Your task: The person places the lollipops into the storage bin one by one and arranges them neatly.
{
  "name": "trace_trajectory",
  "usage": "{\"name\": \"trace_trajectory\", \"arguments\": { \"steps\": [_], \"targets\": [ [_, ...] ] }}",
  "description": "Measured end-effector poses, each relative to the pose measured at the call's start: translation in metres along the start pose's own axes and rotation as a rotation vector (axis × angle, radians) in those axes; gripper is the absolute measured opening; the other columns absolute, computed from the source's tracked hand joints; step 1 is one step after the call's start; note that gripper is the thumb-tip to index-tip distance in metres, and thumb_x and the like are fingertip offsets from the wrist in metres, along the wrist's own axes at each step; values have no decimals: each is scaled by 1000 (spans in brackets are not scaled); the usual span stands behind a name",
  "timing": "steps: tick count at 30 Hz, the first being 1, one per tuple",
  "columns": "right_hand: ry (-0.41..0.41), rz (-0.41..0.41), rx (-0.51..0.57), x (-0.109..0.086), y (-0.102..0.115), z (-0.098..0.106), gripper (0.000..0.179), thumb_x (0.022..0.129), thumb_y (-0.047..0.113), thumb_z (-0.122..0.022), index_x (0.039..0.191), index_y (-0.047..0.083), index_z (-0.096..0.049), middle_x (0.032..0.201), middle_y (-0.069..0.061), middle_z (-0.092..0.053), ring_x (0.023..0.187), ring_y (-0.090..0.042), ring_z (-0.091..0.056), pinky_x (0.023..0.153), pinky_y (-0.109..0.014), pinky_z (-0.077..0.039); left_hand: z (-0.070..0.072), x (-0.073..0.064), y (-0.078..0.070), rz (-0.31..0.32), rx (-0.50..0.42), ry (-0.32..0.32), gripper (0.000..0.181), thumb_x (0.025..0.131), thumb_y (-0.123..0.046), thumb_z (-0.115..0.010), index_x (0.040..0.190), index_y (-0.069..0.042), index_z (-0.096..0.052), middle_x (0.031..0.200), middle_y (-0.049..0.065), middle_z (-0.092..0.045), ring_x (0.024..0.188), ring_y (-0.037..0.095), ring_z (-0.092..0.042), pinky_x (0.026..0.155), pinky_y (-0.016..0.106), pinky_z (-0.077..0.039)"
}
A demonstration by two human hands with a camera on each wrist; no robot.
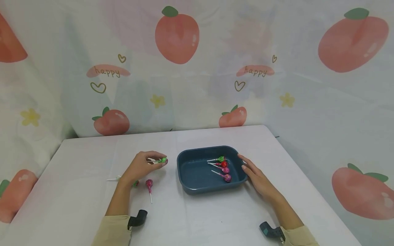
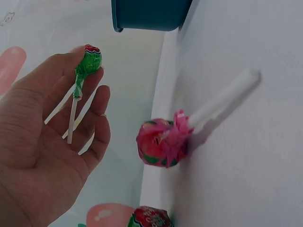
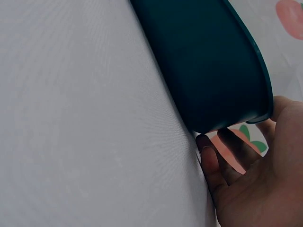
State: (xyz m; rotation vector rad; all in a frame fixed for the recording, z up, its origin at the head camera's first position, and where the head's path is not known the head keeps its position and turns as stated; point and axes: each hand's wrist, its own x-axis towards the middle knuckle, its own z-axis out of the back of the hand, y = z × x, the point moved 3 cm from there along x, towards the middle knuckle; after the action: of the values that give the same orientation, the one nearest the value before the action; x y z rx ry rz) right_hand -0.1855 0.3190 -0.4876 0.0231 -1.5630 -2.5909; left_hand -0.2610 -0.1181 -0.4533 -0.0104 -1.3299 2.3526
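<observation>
My left hand (image 1: pixel 139 166) pinches a green-wrapped lollipop (image 2: pixel 88 64) between thumb and fingers, left of a dark teal tray (image 1: pixel 201 189). In the left wrist view, its white stick points back toward the palm. Fingers of my right hand (image 1: pixel 260 180) rest against the tray's right end, one by the rim and others lower on the wall, as the right wrist view shows. Inside the tray, several lollipops (image 1: pixel 227 177) lie in a column toward the right, sticks pointing left. A pink lollipop (image 1: pixel 149 183) lies on the table below my left hand.
Partly hidden behind my left forearm is a red and green lollipop (image 1: pixel 135 183). A white stick (image 1: pixel 111 179) shows on the forearm's other side. The white-covered table (image 1: pixel 209 222) ends at a fruit-printed cloth backdrop (image 1: pixel 191 95).
</observation>
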Motion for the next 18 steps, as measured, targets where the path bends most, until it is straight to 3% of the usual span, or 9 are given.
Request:
{"name": "trace_trajectory", "arguments": {
  "steps": [7,18],
  "targets": [
    [1,-16,-6,-1,0,0,52,112,42,-41,162,30,-34,169,-9,-24,154,-41,-17,115,-68,-17,-12,4,-10,-1,14,26,25,90,-28,-84,114,-20,-80,109,-10,-73,106,16,-65,92,41,-53],
    [4,10,7,0,0,-1,52,112,40,-42,162,29,-34,169,-8,-24,155,-38,-16,116,-66,-17,-28,11,-26,-72,15,31,22,91,-26,-83,112,-20,-80,102,-11,-74,103,18,-65,90,43,-52]
  ]
}}
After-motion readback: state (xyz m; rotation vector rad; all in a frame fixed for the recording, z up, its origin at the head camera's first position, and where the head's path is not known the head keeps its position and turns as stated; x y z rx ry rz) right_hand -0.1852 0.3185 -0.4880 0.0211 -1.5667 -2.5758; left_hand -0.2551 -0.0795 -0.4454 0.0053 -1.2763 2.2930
